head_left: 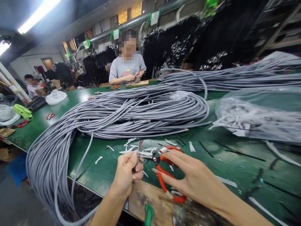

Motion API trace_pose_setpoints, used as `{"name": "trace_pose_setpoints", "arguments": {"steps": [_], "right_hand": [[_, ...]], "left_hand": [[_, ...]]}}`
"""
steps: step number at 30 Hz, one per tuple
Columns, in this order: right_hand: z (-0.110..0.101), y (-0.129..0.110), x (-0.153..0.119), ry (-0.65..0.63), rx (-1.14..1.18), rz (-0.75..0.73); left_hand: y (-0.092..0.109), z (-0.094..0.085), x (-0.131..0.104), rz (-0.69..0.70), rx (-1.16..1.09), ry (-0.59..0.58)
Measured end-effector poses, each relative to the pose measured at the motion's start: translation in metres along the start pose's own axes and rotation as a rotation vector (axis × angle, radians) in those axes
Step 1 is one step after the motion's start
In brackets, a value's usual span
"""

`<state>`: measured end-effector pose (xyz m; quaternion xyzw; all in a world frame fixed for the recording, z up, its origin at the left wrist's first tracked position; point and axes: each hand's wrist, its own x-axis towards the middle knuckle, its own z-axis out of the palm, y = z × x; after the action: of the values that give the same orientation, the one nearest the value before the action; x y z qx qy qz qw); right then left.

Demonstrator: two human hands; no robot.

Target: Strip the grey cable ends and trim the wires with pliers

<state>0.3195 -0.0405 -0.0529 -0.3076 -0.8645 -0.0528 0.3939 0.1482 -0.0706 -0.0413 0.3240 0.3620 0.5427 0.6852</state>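
Note:
My left hand (pixel 127 174) pinches the end of a grey cable (pixel 137 156), whose thin coloured inner wires stick up above my fingers. My right hand (pixel 188 175) holds red-handled scissors (pixel 164 175), with the blades pointing left and touching the cable end. Both hands hover over the near edge of the green table (pixel 103 171). The held cable runs down past the table edge toward a big bundle of grey cables (pixel 141 110). White scraps of stripped sheath (pixel 131 147) lie just beyond my hands.
A clear plastic bag of white scraps (pixel 256 116) lies at the right. A wooden board (pixel 152 201) sits under my hands. Across the table a person in a grey shirt (pixel 128 67) works; spare red scissors (pixel 50 116) and a small fan (pixel 7 114) sit at the left.

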Motion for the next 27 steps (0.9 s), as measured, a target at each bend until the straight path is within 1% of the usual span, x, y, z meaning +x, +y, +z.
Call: {"name": "trace_pose_setpoints", "arguments": {"steps": [4, 6, 8, 12, 16, 19, 21, 23, 27], "right_hand": [[0.001, -0.002, 0.001, 0.026, -0.046, -0.061], [0.0, -0.003, 0.001, 0.033, -0.088, -0.085], [-0.001, -0.003, 0.0, 0.008, -0.107, -0.093], [0.0, -0.004, -0.004, -0.045, -0.037, -0.047], [0.002, -0.007, -0.007, -0.052, 0.086, 0.018], [0.003, -0.012, -0.005, -0.062, 0.153, 0.062], [0.003, -0.015, -0.003, -0.062, 0.184, 0.08], [0.004, -0.017, -0.001, -0.046, 0.162, 0.082], [0.008, -0.013, -0.002, -0.021, 0.016, 0.061]], "left_hand": [[-0.004, 0.002, -0.001, -0.047, 0.036, -0.068], [-0.004, 0.002, 0.0, -0.064, 0.037, -0.07], [-0.004, 0.002, 0.0, -0.069, 0.039, -0.068], [-0.003, 0.001, 0.001, -0.058, 0.046, -0.072], [-0.002, 0.002, 0.0, -0.005, 0.057, -0.046], [-0.002, 0.002, 0.0, 0.043, 0.066, -0.029], [-0.002, 0.002, 0.0, 0.05, 0.064, -0.032], [-0.002, 0.001, 0.0, 0.047, 0.06, -0.034], [-0.003, 0.001, 0.001, 0.021, 0.059, -0.038]]}}
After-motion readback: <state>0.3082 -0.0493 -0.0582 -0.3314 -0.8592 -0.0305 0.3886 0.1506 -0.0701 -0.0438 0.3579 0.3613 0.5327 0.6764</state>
